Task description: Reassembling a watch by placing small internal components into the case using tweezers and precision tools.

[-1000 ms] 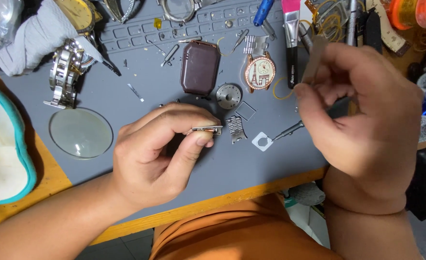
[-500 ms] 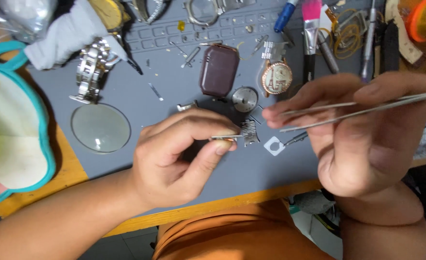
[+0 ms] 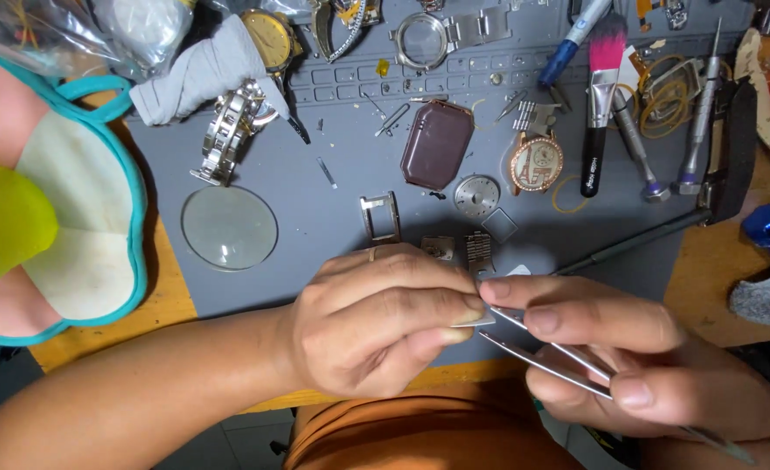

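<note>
My left hand (image 3: 376, 322) pinches a small silver metal part (image 3: 476, 320) between thumb and fingertips, low over the front of the grey work mat (image 3: 315, 218). My right hand (image 3: 628, 357) grips steel tweezers (image 3: 546, 352), their tips touching the small part at the left fingertips. Just behind the hands on the mat lie small watch pieces: a rectangular metal frame (image 3: 380, 216), a ribbed bracelet link (image 3: 479, 248) and a round dial (image 3: 476, 196).
A maroon rectangular watch case (image 3: 437, 144), a gold-rimmed watch face (image 3: 537, 164), a pink-bristled brush (image 3: 601, 96), screwdrivers (image 3: 694, 113), a round glass lens (image 3: 228, 226), a steel bracelet watch (image 3: 228, 130) and a teal-edged tray (image 3: 80, 218) lie around.
My right hand dropped lower and swung the tweezers leftward, so their tips now meet the part in my left fingers. The view shifted, with both hands lower in the frame.
</note>
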